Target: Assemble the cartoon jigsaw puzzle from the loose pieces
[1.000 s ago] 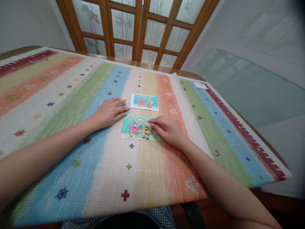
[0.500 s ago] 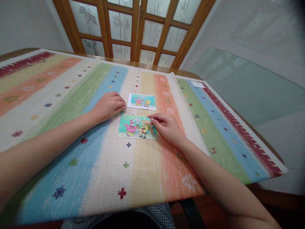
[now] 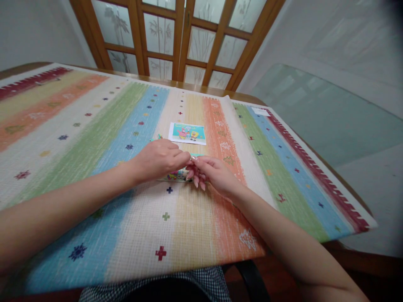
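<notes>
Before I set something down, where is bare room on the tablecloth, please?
Bare tablecloth lies between the forearms, on the near side of the puzzle; another patch runs right of the picture card to the white slip. Crowded: around the left hand and right hand, with puzzle beneath, picture card and small pieces beyond.

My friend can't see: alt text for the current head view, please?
A person's left hand and right hand, held close together, partly hide a cartoon puzzle; a picture card lies beyond it on a striped tablecloth.
</notes>
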`<state>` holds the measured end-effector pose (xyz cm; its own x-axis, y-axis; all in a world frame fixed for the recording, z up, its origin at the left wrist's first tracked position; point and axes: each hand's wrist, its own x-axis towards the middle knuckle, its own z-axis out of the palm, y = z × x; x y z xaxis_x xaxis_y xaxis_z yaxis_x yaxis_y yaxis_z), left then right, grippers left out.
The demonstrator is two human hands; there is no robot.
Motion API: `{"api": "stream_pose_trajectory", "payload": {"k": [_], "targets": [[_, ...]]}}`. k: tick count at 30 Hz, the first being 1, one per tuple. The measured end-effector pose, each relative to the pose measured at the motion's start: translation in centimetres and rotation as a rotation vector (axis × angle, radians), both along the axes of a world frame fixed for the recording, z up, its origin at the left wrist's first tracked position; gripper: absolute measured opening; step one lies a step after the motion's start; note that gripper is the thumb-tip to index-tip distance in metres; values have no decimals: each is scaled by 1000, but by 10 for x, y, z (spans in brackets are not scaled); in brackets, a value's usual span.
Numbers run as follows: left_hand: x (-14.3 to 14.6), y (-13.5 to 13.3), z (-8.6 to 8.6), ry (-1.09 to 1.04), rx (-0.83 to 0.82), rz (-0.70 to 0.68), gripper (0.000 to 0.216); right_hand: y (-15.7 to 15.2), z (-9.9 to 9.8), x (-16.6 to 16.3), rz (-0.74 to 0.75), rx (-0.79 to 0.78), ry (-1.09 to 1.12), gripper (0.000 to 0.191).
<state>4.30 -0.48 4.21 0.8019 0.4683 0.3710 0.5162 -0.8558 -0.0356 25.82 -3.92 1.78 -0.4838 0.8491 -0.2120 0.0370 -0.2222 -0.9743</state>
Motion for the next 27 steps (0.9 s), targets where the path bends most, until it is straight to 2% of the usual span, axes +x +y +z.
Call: {"api": "stream_pose_trajectory", "payload": {"k": [4,12,14,17,21,25,27], "targets": [[0,-1,3,-26,-6,-31,38,0,-1,-2,-25,-14,58,41],[0,1,0,-107,202,-121,38,4,-3,4,-86,35,112,41],[-3,4,1,-178,206,-133,32,7,-2,7,-110,64,87,40],[-13,8,0,-244,163,-74,28,13,0,15,-177,164,-25,39],[-32,10,-18,-215,23,-63,25,20,-1,27,-259,357,-222,38],[-46,6,-43,-164,-133,-24,28,26,-8,33,-248,558,-420,33],[-48,4,-51,-134,-188,-14,31,28,-12,34,-232,642,-511,28]]}}
